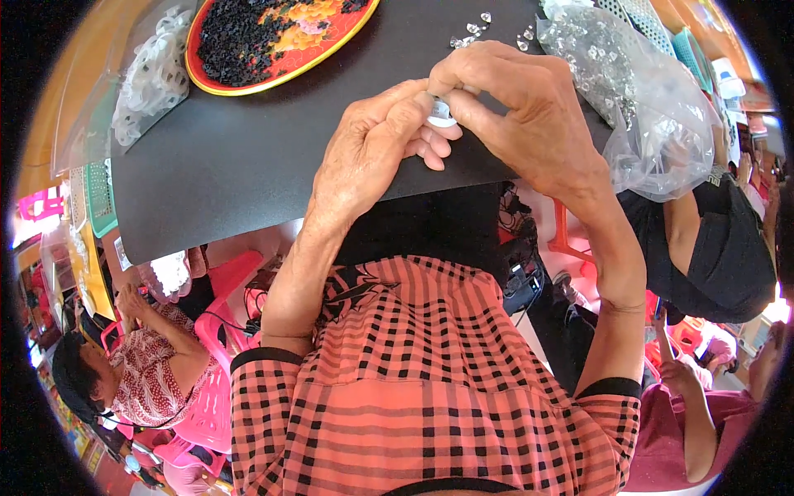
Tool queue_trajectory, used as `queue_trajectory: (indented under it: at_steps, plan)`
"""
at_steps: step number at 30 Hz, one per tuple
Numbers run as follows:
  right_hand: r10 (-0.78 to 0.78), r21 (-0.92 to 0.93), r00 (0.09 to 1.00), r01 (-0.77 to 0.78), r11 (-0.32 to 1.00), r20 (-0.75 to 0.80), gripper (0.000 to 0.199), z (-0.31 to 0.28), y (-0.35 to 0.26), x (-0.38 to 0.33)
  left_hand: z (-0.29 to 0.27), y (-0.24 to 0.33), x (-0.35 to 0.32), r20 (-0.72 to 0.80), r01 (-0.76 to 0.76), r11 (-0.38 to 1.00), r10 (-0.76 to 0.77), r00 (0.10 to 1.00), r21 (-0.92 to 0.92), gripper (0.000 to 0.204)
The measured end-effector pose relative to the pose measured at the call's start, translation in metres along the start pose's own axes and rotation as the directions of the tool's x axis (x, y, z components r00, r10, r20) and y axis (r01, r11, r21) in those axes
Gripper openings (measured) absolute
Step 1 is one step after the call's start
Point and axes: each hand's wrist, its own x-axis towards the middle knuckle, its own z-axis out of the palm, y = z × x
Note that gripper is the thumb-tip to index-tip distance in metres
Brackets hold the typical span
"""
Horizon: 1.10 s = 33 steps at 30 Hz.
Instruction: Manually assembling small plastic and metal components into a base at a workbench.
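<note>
Over the dark table, my left hand (370,140) pinches a small white round piece (441,118) between thumb and fingers. The other fingers of that hand curl beneath it. My right hand (523,97) meets it from the right, its thumb and forefinger closed against the far edge of the white piece. What those right fingertips hold, if anything, is hidden. Beyond my right hand lie several small clear gem-like beads (473,29) on the table. A clear plastic bag (591,54) full of similar beads sits to the right.
A red plate with a yellow rim (248,89) holds many tiny black pieces at the far left. Beside it lies a plastic bag of translucent white parts (153,78). The dark table (248,174) ends near my forearms. Other people sit on both sides, near pink chairs (211,397).
</note>
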Motion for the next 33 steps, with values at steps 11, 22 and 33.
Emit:
queue_trajectory:
  at_steps: [11,22,33]
  plan:
    - [-0.125,-0.08,0.985,0.116,0.99,-0.116,0.008,0.009,0.009,-0.007,-0.005,0.001,0.003,0.027,0.051,0.99,-0.048,0.998,-0.134,0.036]
    - [0.203,0.249,0.979,-0.195,0.949,-0.005,0.004,0.007,0.009,-0.008,-0.004,0.002,0.002,0.019,0.068,0.996,-0.067,0.998,-0.062,0.036]
    - [-0.214,-0.214,0.977,0.206,0.955,-0.019,0.011,0.006,0.01,-0.009,-0.005,0.002,0.002,0.052,0.055,0.986,-0.047,0.998,-0.155,0.032]
